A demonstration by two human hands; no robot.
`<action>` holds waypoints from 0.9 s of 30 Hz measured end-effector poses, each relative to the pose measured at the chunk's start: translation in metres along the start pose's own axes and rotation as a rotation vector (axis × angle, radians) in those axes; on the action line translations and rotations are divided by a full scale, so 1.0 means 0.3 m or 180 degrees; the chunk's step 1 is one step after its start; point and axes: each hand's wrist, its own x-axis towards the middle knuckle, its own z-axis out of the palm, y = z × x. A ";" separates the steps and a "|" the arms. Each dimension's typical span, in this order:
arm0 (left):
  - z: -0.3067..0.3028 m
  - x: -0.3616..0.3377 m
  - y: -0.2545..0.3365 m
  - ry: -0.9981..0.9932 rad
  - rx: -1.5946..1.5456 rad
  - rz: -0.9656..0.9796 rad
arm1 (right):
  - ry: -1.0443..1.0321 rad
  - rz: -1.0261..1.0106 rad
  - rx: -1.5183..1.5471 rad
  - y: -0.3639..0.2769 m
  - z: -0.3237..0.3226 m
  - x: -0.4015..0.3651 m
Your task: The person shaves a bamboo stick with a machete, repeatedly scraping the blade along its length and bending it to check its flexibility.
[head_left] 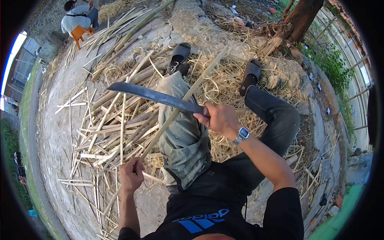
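Observation:
My right hand (221, 119) is wrapped round the handle of a machete (154, 95), whose long dark blade points to the left. The blade crosses a long pale bamboo strip (207, 73) above my thigh. Lower left, my left hand (131, 174) has its fingers closed round the same strip, which slants up and away across my leg. A grey-green cloth (182, 140) covers that leg under the strip. Part of the machete handle is hidden inside my right hand.
Many split bamboo strips (116, 128) lie heaped on the concrete at left. Curly shavings (216, 82) cover the ground around my sandals (252, 72). A tree trunk (303, 20) stands at the upper right. A person (76, 18) sits on an orange chair (81, 33) at the far left.

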 end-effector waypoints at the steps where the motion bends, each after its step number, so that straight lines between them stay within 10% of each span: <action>1: -0.026 -0.022 -0.036 -0.0016 -0.0054 -0.0084 | -0.0016 0.0226 -0.0229 0.073 -0.003 0.014; 4: -0.078 -0.081 -0.059 -0.0085 -0.0109 -0.0021 | 0.0292 0.1230 -0.0626 0.311 -0.033 0.107; 12: -0.084 -0.029 0.002 -0.0418 -0.0140 -0.0306 | 0.0526 0.1395 -0.0434 0.242 -0.098 0.062; 15: -0.085 -0.030 -0.025 -0.0447 -0.0208 -0.0360 | 0.0312 0.0552 -0.0382 0.130 -0.097 -0.003; 18: -0.181 -0.097 -0.131 -0.0203 -0.0137 -0.0466 | 0.0239 0.1296 -0.0925 0.337 -0.109 0.036; 22: -0.265 -0.228 -0.248 -0.0151 -0.0129 -0.0675 | 0.1097 0.3217 0.0399 0.656 -0.196 0.046; 27: -0.207 -0.147 -0.220 -0.0213 -0.0214 -0.0813 | 0.1544 0.2902 0.1755 0.439 -0.301 -0.003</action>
